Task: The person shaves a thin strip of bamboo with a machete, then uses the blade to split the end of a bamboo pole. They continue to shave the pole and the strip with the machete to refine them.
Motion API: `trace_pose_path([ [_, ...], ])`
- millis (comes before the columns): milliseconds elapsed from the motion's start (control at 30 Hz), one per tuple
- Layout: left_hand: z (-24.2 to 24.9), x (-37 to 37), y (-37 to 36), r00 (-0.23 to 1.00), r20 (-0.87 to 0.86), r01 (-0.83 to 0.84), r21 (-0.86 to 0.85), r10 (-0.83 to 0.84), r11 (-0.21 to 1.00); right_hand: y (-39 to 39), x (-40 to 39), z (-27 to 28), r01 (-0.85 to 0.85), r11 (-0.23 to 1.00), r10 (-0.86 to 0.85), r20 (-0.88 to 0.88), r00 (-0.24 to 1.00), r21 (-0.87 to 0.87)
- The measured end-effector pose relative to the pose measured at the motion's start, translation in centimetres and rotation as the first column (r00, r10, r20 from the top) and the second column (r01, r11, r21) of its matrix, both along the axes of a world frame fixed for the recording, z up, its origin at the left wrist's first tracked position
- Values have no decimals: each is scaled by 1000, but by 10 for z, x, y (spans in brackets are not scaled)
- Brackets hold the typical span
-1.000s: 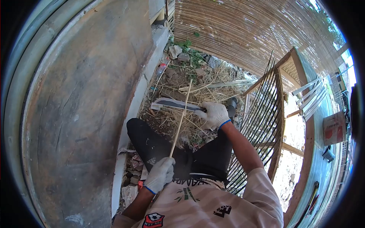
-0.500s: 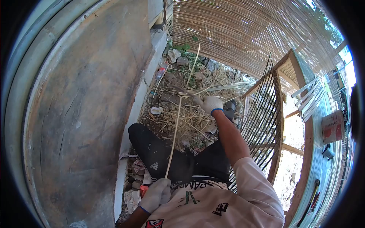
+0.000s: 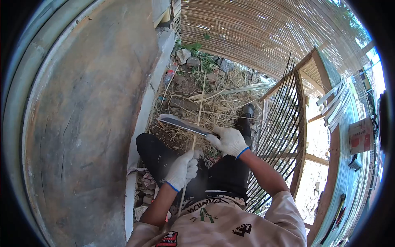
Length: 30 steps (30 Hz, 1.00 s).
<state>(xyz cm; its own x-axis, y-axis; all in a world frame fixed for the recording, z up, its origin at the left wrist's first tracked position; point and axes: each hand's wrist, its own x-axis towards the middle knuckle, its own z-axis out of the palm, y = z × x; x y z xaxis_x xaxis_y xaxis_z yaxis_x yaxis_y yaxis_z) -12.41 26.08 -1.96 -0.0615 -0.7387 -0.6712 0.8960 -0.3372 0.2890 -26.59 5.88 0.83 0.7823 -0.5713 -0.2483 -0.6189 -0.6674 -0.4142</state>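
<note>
In a white knitted glove with a blue cuff, my left hand (image 3: pixel 181 171) is closed around a long, thin bamboo strip (image 3: pixel 201 101). The strip runs away from me over the littered ground, and its near end passes below the hand toward my shirt. My right hand (image 3: pixel 231 142), gloved the same way, grips a long-bladed knife (image 3: pixel 181 122), the handle hidden in the fingers. The blade points left and lies across the strip, a little beyond my left hand.
Dry shavings (image 3: pixel 222 107) cover the ground between my legs, with stones (image 3: pixel 183 55) farther off. A large worn board (image 3: pixel 90 123) stands at left. On the right is a wooden frame with dark slats (image 3: pixel 284 123), and a carton (image 3: pixel 361 136) beyond it. A bamboo screen (image 3: pixel 247 33) closes the back.
My left hand has moved forward and up along the strip, away from my waist. The knife and right hand have come nearer to me, and the strip's far end has drawn closer.
</note>
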Motion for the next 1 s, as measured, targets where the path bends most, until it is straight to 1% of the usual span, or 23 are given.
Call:
trace_pose_path([
  [67,1,0,-10,1000,-2,11,7,-11,1000,9,3,5,-39,999,38,-51,998,-15],
  [133,3,-1,-14,997,79,15,39,-18,999,5,5,1,-39,999,38,-37,999,-21],
  [200,6,-3,-15,996,90,13,44,-17,999,0,5,-2,-61,998,60,-39,997,-29],
  [267,5,-4,-13,995,101,-9,47,4,999,-6,9,-5,-89,995,89,3,996,-48],
  [367,0,-3,-6,993,116,-29,51,23,998,-9,17,-8,-161,985,159,-36,987,-58],
  [433,1,0,-2,992,126,-7,51,0,999,-7,22,-7,-188,979,187,-23,982,-74],
  [500,0,3,3,992,126,-35,63,27,997,-6,25,-7,-209,974,208,-13,978,-91],
  [567,3,1,10,990,126,-65,74,55,995,-7,30,-10,-183,977,182,-14,983,-114],
  [633,18,-10,32,992,85,90,93,-98,992,-42,32,-26,63,988,-67,-20,998,-144],
  [667,25,-20,49,984,83,150,61,-155,987,-67,28,-24,195,973,-198,-20,980,-122],
  [700,29,-28,63,987,53,146,45,-149,988,-86,22,-19,242,964,-235,70,969,-110],
  [733,32,-34,70,990,19,141,22,-141,990,-96,21,-21,243,963,-236,74,969,-116],
  [800,33,-40,76,990,-8,139,25,-139,990,-96,10,5,112,954,-139,-77,987,-279],
  [833,33,-41,76,991,-19,134,30,-134,991,-100,11,11,53,961,-89,-123,988,-273],
  [867,36,-39,74,989,-22,146,20,-146,989,-103,13,14,63,958,-102,-126,987,-281],
  [933,44,-34,73,990,50,133,43,-135,990,-104,17,15,32,969,-81,-194,978,-244],
  [1000,48,-35,88,989,75,126,47,-130,991,-116,21,-4,46,959,-92,-157,983,-278],
])
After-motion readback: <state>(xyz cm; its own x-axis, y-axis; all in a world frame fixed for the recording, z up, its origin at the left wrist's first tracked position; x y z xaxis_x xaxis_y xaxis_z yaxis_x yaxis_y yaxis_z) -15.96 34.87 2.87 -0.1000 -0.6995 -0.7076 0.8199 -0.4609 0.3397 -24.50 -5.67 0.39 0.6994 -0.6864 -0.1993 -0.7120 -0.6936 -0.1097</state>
